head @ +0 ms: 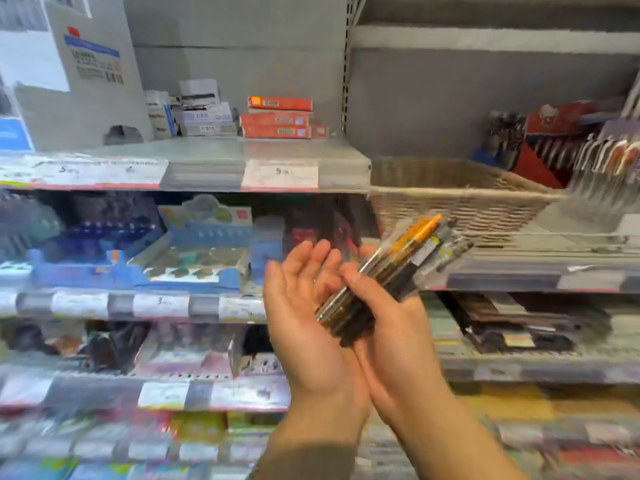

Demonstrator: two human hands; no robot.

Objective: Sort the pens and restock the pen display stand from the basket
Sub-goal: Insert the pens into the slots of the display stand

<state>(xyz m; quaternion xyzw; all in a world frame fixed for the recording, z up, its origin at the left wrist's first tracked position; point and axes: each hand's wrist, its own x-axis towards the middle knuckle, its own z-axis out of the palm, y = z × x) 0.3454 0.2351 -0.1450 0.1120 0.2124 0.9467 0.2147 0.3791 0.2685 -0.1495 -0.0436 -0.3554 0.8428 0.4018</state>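
Observation:
My right hand (391, 327) grips a bundle of several pens (398, 268), mostly dark with one orange one on top, slanting up to the right. My left hand (304, 306) is open, palm turned toward the bundle, its fingers spread beside the pens' lower ends. A woven wicker basket (450, 202) stands on the shelf just above and behind the pens. At the right of that shelf a red pen display stand (568, 150) holds several pens upright.
Shop shelves with price labels (280, 173) fill the view. Red boxes (277, 121) and white boxes (204, 112) sit on the upper shelf, a grey carton (83, 74) at the left. Blue trays of stationery (138, 258) lie below. Everything is motion-blurred.

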